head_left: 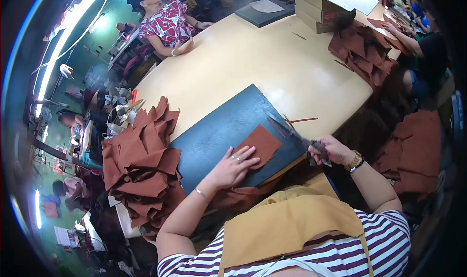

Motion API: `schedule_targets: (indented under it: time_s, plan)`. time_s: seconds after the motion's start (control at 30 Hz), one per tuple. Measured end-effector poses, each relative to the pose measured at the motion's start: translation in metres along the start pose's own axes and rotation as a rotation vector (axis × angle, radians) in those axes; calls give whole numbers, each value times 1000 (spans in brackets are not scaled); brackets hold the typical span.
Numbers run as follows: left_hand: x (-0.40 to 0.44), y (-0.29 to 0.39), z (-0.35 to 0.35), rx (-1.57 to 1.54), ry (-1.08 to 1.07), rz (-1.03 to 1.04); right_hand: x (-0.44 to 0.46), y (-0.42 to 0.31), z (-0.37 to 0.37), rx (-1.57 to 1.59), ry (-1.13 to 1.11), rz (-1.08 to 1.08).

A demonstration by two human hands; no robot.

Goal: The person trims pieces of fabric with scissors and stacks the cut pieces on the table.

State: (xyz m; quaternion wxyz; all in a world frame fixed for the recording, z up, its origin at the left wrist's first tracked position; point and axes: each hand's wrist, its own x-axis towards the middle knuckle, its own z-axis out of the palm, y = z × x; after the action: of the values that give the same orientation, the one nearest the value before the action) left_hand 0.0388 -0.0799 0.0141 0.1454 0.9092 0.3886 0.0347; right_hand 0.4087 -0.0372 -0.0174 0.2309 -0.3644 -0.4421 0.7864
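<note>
The left hand [234,167] lies flat, fingers a bit apart, on a small reddish-brown cloth piece [266,144] on the big dark blue board [219,126]. The right hand [332,150] holds metal scissors with rag-wrapped handles [306,142]. Thin brown scraps [306,119] lie near the blades, so some snipping looks done. I can't tell if the big reddish-brown cloth heap [138,155] beside the board is finished. No writing can be read.

Left hand [232,167] flat, fingers spread; right hand [327,149] closed in grip.

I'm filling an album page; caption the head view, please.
Left hand on a brown piece atop a blue board, right hand gripping a tool.
</note>
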Motion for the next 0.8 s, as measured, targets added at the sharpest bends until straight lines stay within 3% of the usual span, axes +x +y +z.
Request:
schedule_targets:
  time_s: [0.1,0.2,0.27,0.3,0.33,0.4,0.43,0.47,0.53,0.6,0.67,0.7,0.73,0.8]
  plan:
    - [6,-29,-16,-32,121,-78,18,-2,-20,51,118,-219]
    - [23,-63,-60,0,98,-268,50,-3,-54,2,266,-440]
    - [30,-91,-96,235,254,-221,70,4,-74,-40,352,-619]
    - [33,-108,-112,525,286,-288,70,1,-66,56,450,-638]
    - [35,-130,-132,469,265,-483,75,6,-73,172,410,-695]
    - [31,-155,-160,698,682,-606,77,14,-79,153,420,-791]
    - [19,-199,-170,586,818,-609,79,15,-79,177,486,-780]
    - [15,-200,-178,660,920,-751,74,9,-72,141,529,-757]
    - [7,-178,-175,423,1027,-921,71,5,-67,145,531,-737]
    - [-23,-197,-144,231,917,-700,70,3,-66,157,524,-718]
    - [-7,-93,-99,242,708,-894,70,3,-66,150,528,-707]
    - [-7,-73,-70,280,476,-1042,70,3,-66,134,527,-700]
    - [-10,-45,-54,77,346,-1013,71,2,-66,113,519,-691]
    - [-14,-16,-15,-215,285,-1095,71,0,-64,80,536,-670]
